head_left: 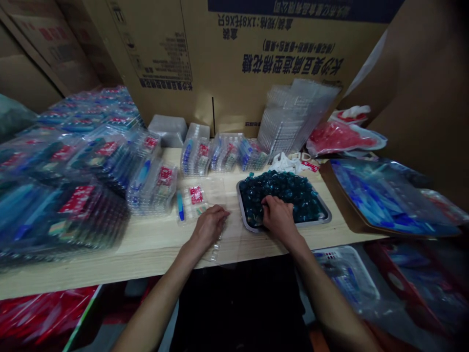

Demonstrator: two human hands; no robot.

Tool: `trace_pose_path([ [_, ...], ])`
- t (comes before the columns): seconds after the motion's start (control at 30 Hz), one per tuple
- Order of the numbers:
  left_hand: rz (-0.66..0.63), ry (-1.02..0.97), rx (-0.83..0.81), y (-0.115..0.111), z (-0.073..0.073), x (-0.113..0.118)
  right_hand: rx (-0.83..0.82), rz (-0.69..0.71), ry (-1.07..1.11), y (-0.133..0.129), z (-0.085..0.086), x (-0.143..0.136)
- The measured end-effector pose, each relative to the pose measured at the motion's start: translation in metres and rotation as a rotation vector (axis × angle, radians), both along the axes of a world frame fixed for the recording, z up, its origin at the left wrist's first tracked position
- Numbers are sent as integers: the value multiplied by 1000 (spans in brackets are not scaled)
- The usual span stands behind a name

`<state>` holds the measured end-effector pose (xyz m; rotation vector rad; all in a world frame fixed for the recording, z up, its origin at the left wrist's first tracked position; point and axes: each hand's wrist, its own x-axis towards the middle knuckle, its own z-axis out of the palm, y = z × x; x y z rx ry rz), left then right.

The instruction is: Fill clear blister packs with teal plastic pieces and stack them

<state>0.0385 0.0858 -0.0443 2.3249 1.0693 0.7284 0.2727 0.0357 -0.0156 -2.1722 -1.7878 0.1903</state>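
Observation:
My left hand [211, 224] rests over a clear plastic blister tray [214, 252] on the wooden table, its fingers pressed together; what they hold, if anything, is too small to name. Just left of it lies a clear pack [190, 200] with a blue stick-like item and a red-and-white packet. My right hand [277, 215] dips into a grey-rimmed tray [324, 220] full of dark teal, glossy pieces [289, 190]. Its fingertips are bent together among the pieces, and what lies between them is hidden.
Stacks of filled blister packs [84, 210] crowd the left side. Empty clear trays [289, 115] stand at the back before a cardboard box [230, 63]. A red bag [340, 139] and a box of blue items [384, 195] are right. A white basket [344, 274] sits below the edge.

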Motion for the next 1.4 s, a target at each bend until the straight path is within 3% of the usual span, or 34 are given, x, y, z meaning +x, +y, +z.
trace_pose_path([
  [0.1,-40,-86,-44,2,-7,-5,118,-4,116,-2,-3,-1],
  [0.3,1,-327,-129,3,-14,-4,170,59,211,5,-11,2],
  [0.5,-43,-145,-50,8,-13,0,306,64,250,-8,0,-14],
  [0.6,-21,-102,10,6,-15,-1,348,206,370,-20,6,-36],
  [0.67,17,-58,58,2,-18,0,328,283,464,-23,4,-47],
  [0.8,185,19,109,-10,-20,7,305,272,635,-12,-11,-57],
  [0.9,289,-88,47,-19,-15,15,292,246,780,1,-24,-57],
  [1.03,353,-390,-72,-27,3,25,273,193,873,11,-33,-58],
  [1.17,249,-537,-367,-28,16,35,239,217,933,12,-30,-61],
  [1.4,139,-540,-518,-12,16,31,227,224,1116,19,-24,-62],
])
